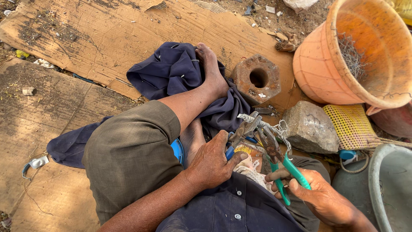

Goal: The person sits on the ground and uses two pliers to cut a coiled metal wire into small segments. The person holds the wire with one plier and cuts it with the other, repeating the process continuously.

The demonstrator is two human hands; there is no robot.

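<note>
Cardboard [107, 38]: big brown sheets on the ground, under everything.
Orange tub [365, 56]: tipped on its side, up and right of the twisted wire, with thin wire bits inside.
Blue cloth [171, 71]: under the bare foot, left of the wire.
Grey stone [310, 127]: just right of the wire.
Rusty nut [256, 78]: above the wire.
Left hand [212, 163]: wrist bent, fingers curled tight on blue-handled pliers [240, 133].
Right hand [319, 195]: fingers closed on green-handled pliers [281, 161].
Twisted wire [274, 126]: pale, pinched between both pliers' tips, over the lap.
</note>
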